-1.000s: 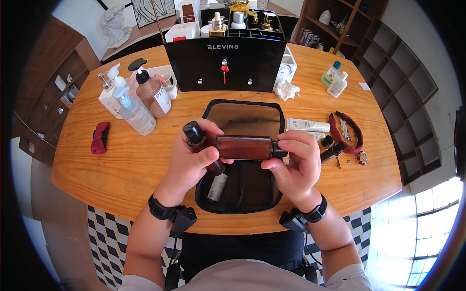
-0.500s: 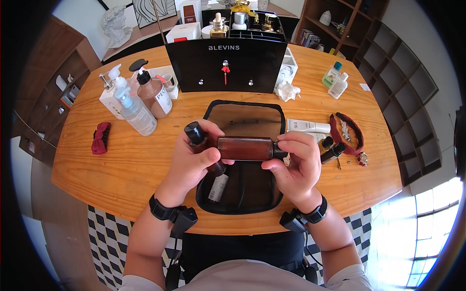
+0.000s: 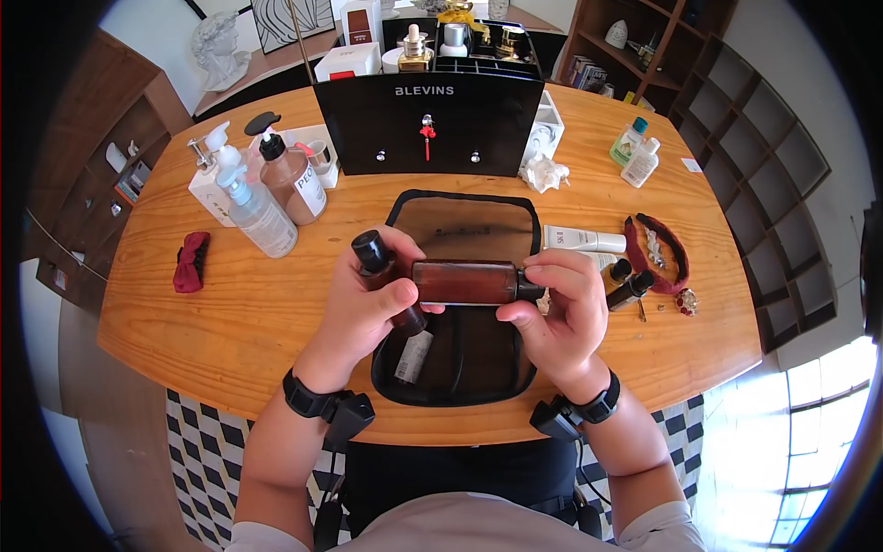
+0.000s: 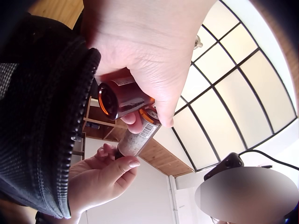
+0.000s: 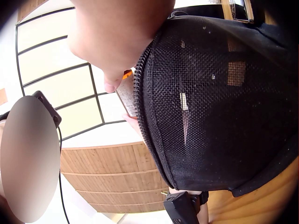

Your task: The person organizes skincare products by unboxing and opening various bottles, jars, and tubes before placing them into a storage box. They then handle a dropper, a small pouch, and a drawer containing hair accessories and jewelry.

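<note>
Over an opened black mesh bag [image 3: 487,213], my left hand [image 3: 354,308] grips an upright-tilted dark brown bottle with a black cap [image 3: 370,250]. A second brown bottle [image 3: 467,281] lies level between both hands. Its base end meets my left fingers, while my right hand [image 3: 572,313] pinches the black cap end [image 3: 527,284]. From the left wrist, this second bottle shows a pale label with a barcode [image 4: 138,137]. Below the hands, a white-labelled item [image 3: 414,357] lies inside the bag. In the right wrist view, the bag's mesh side [image 5: 201,112] hides much of the work.
A black organizer box [image 3: 423,129] stands behind the bag. Pump bottles [image 3: 262,216] and a dark red bow [image 3: 190,262] are on the left. To the right lie a white tube [image 3: 584,239], small dark bottles [image 3: 630,290], a red headband [image 3: 679,253] and two small bottles [image 3: 639,162].
</note>
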`<state>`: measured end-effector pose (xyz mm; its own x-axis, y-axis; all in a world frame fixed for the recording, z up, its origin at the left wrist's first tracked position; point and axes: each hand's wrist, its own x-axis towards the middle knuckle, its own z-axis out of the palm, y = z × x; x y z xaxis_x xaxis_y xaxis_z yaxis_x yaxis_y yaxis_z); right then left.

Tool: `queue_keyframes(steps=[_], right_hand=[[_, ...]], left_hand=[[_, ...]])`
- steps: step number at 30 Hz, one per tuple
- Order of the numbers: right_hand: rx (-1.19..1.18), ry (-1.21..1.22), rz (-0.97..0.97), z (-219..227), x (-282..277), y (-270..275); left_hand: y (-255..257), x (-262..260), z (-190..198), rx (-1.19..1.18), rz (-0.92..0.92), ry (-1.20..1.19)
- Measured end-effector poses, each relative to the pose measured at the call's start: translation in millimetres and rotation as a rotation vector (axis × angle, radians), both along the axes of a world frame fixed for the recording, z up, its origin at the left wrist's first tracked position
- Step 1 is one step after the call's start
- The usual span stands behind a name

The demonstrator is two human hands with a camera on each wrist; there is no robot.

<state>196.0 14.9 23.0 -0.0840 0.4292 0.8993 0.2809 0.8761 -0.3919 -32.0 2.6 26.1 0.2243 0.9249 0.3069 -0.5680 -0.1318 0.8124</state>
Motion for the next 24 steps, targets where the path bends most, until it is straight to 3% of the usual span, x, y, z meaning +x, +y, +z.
queue_keyframes(steps=[16,19,24], right_hand=[[0.048,-0.023,-0.043,2.6,0.2,1.7],[0.055,-0.028,-0.051,3.2,-0.4,1.5],[0.0,-0.072,-0.111,9.9,-2.1,-1.8]], left_hand=[[-1.6,-1.5,2.0,-0.006,-0.003,-0.004],[-1.5,2.3,0.8,-0.021,0.087,0.068],[-0.4,1.5,2.9,-0.016,0.085,0.076]])
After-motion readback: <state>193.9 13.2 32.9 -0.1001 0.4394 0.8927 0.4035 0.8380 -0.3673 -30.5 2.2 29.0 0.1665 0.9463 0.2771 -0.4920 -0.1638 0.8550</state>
